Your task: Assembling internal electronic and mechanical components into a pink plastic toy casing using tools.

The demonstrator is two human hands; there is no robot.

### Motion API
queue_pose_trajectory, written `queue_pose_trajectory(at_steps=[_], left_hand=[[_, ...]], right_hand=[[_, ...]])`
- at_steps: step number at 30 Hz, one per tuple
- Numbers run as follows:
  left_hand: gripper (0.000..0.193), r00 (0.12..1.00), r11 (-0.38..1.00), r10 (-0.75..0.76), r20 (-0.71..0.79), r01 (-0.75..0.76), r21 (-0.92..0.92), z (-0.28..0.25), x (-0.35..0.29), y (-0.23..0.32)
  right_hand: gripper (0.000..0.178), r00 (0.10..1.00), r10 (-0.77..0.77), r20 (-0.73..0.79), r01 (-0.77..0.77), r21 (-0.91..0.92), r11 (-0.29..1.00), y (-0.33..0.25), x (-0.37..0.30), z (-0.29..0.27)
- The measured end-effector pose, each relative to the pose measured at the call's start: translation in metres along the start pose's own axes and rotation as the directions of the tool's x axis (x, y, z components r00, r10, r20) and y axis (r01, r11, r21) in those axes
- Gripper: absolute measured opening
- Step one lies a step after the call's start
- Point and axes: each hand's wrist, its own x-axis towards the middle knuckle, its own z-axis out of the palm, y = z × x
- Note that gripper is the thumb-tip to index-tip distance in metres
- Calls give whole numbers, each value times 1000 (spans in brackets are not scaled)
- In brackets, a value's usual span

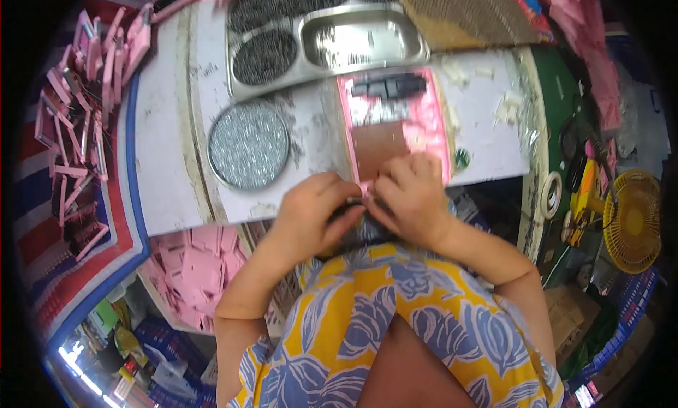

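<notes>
My left hand (314, 214) and my right hand (413, 200) meet at the near edge of a pink-rimmed board (434, 136). The fingers of both are pinched together at the fingertips. Something small, pink and dark, shows between them, but its kind is hidden by the fingers. On the board lie a brown rectangular piece (379, 148) and, at its far end, several black strips (388, 87). To the left of the board stands a round metal dish (248, 145) full of small silvery pieces.
Beyond the board is a steel compartment tray (364, 37) with dark small pieces (265, 56). Cardboard (470, 16) lies at its right. Pink parts hang at the far left (92, 90) and fill a drawer (198, 270) below the table. A yellow fan (633, 221) stands at the right.
</notes>
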Motion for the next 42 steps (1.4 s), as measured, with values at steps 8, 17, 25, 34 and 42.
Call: queue_pose_trajectory(at_steps=[8,17,25,34,42], left_hand=[[20,952,952,300,59,-303,37,12,15,-31],[17,960,963,268,84,-265,-45,5,21,-26],[15,969,971,235,74,-231,-59,9,21,-24],[16,978,980,196,78,-197,9,8,19,-22],[17,979,982,189,75,-189,5,9,15,-21]], right_hand=[[12,968,173,-184,-92,382,920,112,106,-128],[11,913,-407,16,405,-140,903,157,376,-42],[9,858,-486,168,512,-358,780,141,392,-28],[12,851,-518,-88,482,-260,837,154,377,-22],[10,880,-467,86,464,-361,809,134,387,-21]])
